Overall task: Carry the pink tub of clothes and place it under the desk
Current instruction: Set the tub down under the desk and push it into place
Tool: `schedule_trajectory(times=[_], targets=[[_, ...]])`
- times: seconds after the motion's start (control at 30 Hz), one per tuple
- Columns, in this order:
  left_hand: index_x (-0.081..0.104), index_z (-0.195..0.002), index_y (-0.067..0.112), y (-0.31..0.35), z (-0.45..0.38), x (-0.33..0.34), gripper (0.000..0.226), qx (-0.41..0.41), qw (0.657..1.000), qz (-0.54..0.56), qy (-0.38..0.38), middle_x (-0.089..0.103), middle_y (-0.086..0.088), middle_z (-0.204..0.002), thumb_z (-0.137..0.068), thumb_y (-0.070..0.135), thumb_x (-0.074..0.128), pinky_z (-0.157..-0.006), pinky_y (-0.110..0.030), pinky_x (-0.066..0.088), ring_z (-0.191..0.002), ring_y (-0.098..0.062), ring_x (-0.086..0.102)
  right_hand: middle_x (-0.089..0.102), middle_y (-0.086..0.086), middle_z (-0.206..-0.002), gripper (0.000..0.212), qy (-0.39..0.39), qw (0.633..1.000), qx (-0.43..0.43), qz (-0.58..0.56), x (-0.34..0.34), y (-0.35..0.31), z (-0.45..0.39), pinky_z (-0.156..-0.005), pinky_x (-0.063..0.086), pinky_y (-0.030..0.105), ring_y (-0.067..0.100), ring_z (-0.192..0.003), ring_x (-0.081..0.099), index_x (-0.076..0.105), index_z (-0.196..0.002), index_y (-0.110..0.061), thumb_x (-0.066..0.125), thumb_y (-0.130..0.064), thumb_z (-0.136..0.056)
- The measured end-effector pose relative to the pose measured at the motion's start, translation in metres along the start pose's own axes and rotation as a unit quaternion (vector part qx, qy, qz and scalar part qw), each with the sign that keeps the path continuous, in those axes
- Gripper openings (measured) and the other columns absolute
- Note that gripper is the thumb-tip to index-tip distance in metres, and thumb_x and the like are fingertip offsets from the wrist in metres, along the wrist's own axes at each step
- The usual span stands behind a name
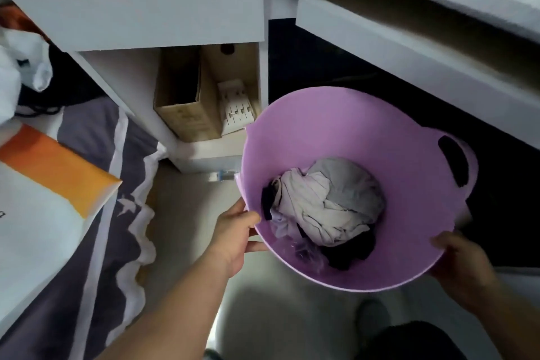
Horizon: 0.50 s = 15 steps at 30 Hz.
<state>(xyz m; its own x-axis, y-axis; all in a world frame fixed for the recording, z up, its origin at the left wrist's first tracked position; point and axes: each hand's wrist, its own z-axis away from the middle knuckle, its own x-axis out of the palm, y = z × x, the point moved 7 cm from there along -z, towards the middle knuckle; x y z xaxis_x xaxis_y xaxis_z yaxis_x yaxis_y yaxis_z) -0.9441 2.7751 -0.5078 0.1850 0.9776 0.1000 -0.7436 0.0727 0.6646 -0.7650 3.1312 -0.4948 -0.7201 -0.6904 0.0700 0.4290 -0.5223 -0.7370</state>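
Head view, tub: the pink tub (336, 131) was held up off the floor, tipped a little toward the camera, right at the mouth of the dark opening below the tabletop (423, 47)
Head view, contents: a crumpled heap of clothes (324, 207), pale grey and white with dark pieces, lay in the bottom of the tub; nothing hung over the rim
Head view, left hand: the left hand (233, 231) was clenched on the tub's near-left rim, thumb over the edge and inside, fingers under the wall
Head view, right hand: the right hand (461, 266) was grasping the near-right rim, thumb on top; its fingers were hidden below the tub
Head view, handle: the slotted handle (454, 164) on the far right side was unused, since both grips sat on the plain rim
Head view, surroundings: an open shelf unit (187, 155) with a cardboard box (181, 96) stood just left of the tub; a bed cover (96, 155) with a white and orange bag (49, 184) lay further left
Progress, done: the carrying looked almost finished, as the tub had reached the desk opening
Progress, left: the tub was not yet set down; it seemingly needed lowering to the floor, sliding into the dark space and letting go
Risk: the drawer front (409, 47) overhung the tub's far rim, so a low entry seemed wise
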Motion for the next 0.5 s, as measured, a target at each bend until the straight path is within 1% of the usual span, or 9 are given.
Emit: schedule_trajectory(times=[0.07,0.1,0.17,0.2,0.27,0.33,0.4,0.5], targets=[[0.082,-0.112,0.038,0.002,-0.024,0.014,0.056,0.012,1.000,-0.002,-0.001,0.085,-0.002,-0.103,-0.070,0.010,0.057,-0.063,-0.043,0.066,-0.079,-0.020,0.083,0.074,0.002,-0.093,0.048,0.000,1.000,-0.013,-0.004,-0.005,-0.004,-0.021,-0.073,0.048,0.045,0.028,-0.086,0.062,0.062,-0.125,-0.019,0.042,-0.001,-0.085],[0.081,-0.114,0.036,0.003,-0.037,0.021,0.056,0.020,1.000,-0.005,0.000,0.085,-0.003,-0.104,-0.070,0.011,0.058,-0.066,-0.046,0.066,-0.080,-0.022,0.083,0.074,0.002,-0.098,0.050,-0.002,1.000,-0.019,-0.006,-0.007,-0.006,-0.033,-0.076,0.048,0.047,0.029,-0.089,0.062,0.063,-0.125,-0.022,0.042,-0.001,-0.085],[0.078,-0.122,0.030,0.006,-0.062,0.034,0.056,0.035,0.999,-0.003,-0.006,0.084,-0.005,-0.107,-0.073,0.009,0.059,-0.065,-0.045,0.066,-0.078,-0.023,0.083,0.074,0.002,-0.105,0.053,0.002,0.999,-0.035,-0.016,-0.011,-0.010,-0.053,-0.079,0.049,0.050,0.030,-0.094,0.062,0.065,-0.126,-0.027,0.043,-0.002,-0.084],[0.076,-0.127,0.028,0.009,-0.075,0.040,0.056,0.043,0.999,-0.004,-0.005,0.083,-0.007,-0.111,-0.077,0.008,0.059,-0.064,-0.044,0.066,-0.076,-0.024,0.083,0.074,0.001,-0.105,0.054,0.007,0.999,-0.044,-0.018,-0.012,-0.013,-0.065,-0.080,0.049,0.050,0.029,-0.094,0.063,0.066,-0.124,-0.029,0.046,-0.003,-0.082],[0.073,-0.132,0.027,0.013,-0.097,0.049,0.056,0.049,0.999,-0.007,-0.008,0.080,-0.011,-0.119,-0.082,0.006,0.057,-0.066,-0.044,0.066,-0.073,-0.026,0.082,0.077,-0.003,-0.098,0.057,0.010,0.998,-0.054,-0.022,-0.011,-0.017,-0.082,-0.077,0.051,0.048,0.026,-0.091,0.065,0.067,-0.121,-0.031,0.053,-0.008,-0.071],[0.075,-0.128,0.026,0.016,-0.117,0.057,0.053,0.056,0.998,-0.013,-0.010,0.078,-0.016,-0.123,-0.083,0.006,0.057,-0.068,-0.046,0.067,-0.073,-0.030,0.079,0.078,-0.004,-0.091,0.061,0.017,0.998,-0.060,-0.016,-0.011,-0.020,-0.102,-0.073,0.051,0.046,0.026,-0.088,0.065,0.066,-0.120,-0.030,0.057,-0.013,-0.063],[0.077,-0.122,0.022,0.018,-0.137,0.065,0.047,0.062,0.998,-0.012,-0.014,0.074,-0.023,-0.128,-0.084,0.005,0.056,-0.072,-0.053,0.067,-0.077,-0.037,0.073,0.077,-0.003,-0.086,0.056,0.013,0.998,-0.065,-0.021,-0.008,-0.023,-0.123,-0.071,0.051,0.045,0.026,-0.086,0.065,0.067,-0.115,-0.028,0.057,-0.013,-0.062],[0.076,-0.121,0.015,0.022,-0.164,0.073,0.042,0.072,0.997,-0.004,-0.012,0.067,-0.027,-0.137,-0.086,0.005,0.055,-0.077,-0.060,0.066,-0.083,-0.042,0.069,0.073,0.005,-0.089,0.050,0.016,0.997,-0.074,-0.020,-0.002,-0.028,-0.152,-0.070,0.052,0.045,0.029,-0.085,0.064,0.067,-0.108,-0.023,0.055,-0.012,-0.061]])
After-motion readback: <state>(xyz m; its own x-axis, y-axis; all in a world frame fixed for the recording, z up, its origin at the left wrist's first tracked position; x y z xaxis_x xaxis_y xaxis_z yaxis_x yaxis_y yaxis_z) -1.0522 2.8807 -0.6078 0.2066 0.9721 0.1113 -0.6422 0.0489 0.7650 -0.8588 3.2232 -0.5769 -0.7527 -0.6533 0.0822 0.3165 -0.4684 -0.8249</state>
